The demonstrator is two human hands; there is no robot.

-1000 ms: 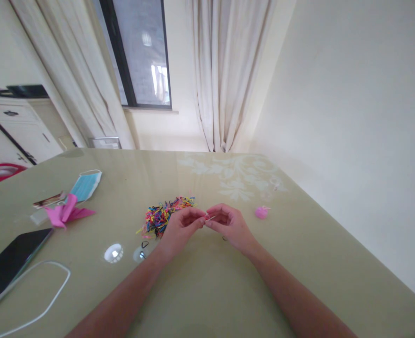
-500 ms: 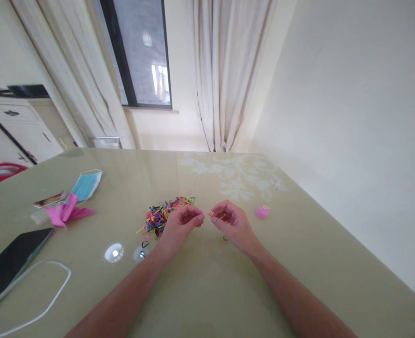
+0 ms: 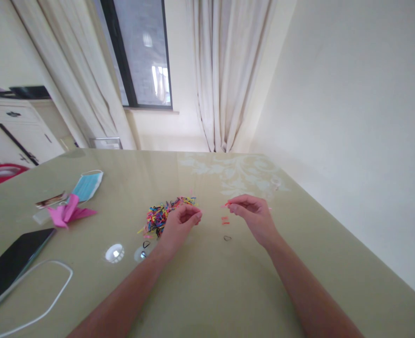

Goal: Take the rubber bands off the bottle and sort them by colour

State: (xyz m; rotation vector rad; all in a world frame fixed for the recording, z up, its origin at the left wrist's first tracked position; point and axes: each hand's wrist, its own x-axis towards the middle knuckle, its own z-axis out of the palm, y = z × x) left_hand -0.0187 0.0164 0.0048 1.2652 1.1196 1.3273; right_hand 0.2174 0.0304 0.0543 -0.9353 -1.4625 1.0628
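Note:
A heap of small colourful rubber bands (image 3: 161, 216) lies on the green table (image 3: 207, 281). My left hand (image 3: 179, 224) rests just right of the heap with its fingers curled in; what it holds, if anything, is hidden. My right hand (image 3: 254, 216) is further right, its thumb and forefinger pinched on a tiny red band (image 3: 225, 205). Two small red bands (image 3: 224, 219) and a black band (image 3: 227, 238) lie on the table between my hands. The pink lump seen earlier is hidden behind my right hand.
A blue face mask (image 3: 86, 184), pink folded paper (image 3: 66, 212), a dark tablet (image 3: 12, 263) and a white cable (image 3: 34, 300) lie at the left. The wall runs along the table's right edge; curtains and a window stand behind.
My hands were together, pinching one small band between them. They have drawn apart: the right hand moved right and away with the red band, and the left stayed by the heap.

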